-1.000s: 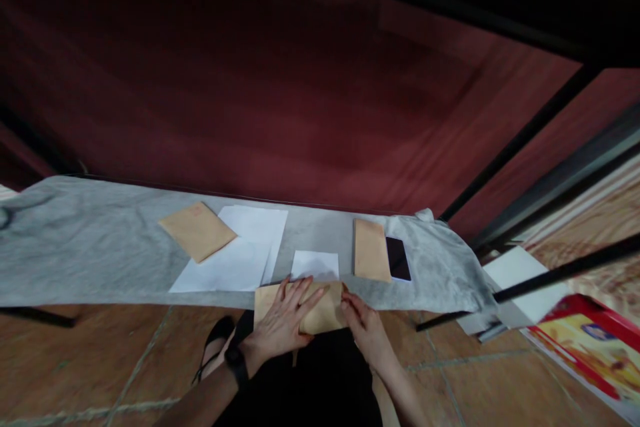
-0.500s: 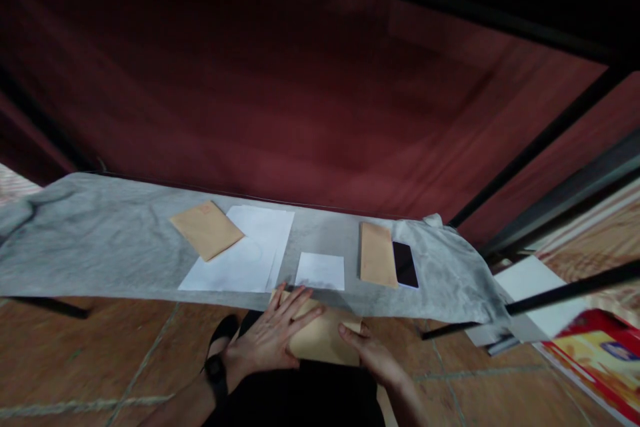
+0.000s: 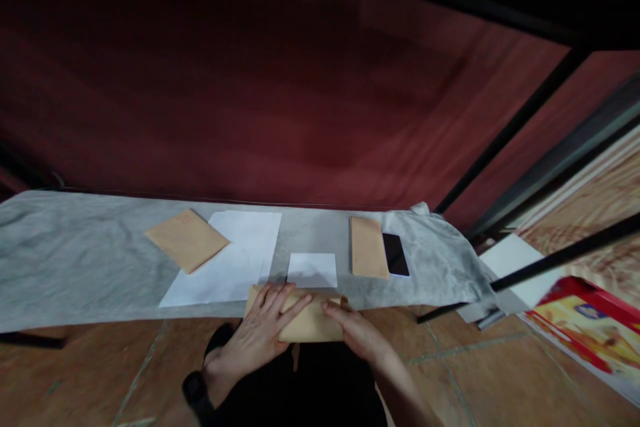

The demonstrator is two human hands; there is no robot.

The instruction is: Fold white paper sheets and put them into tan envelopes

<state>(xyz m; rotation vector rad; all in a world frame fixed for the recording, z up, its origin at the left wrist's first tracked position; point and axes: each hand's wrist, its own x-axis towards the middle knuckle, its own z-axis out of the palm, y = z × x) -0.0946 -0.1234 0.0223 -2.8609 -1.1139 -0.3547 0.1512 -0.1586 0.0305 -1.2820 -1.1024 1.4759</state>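
A brown envelope (image 3: 307, 320) lies across the near edge of the grey-covered table (image 3: 75, 260), half hanging over it. My left hand (image 3: 260, 333) presses flat on its left part with fingers spread. My right hand (image 3: 350, 330) lies on its right end, fingers curled over the paper. Just beyond the envelope sits a small folded white sheet (image 3: 313, 269).
Farther left lie large white sheets (image 3: 235, 260) with another brown envelope (image 3: 186, 239) on them. To the right are a third brown envelope (image 3: 368, 247) and a dark phone (image 3: 395, 254). A black metal bar (image 3: 540, 263) and a red printed box (image 3: 585, 320) stand at right over tiled floor.
The envelope under my hands has shifted along the table edge. My right hand moved from gripping its right corner to resting on top. The view swung slightly.
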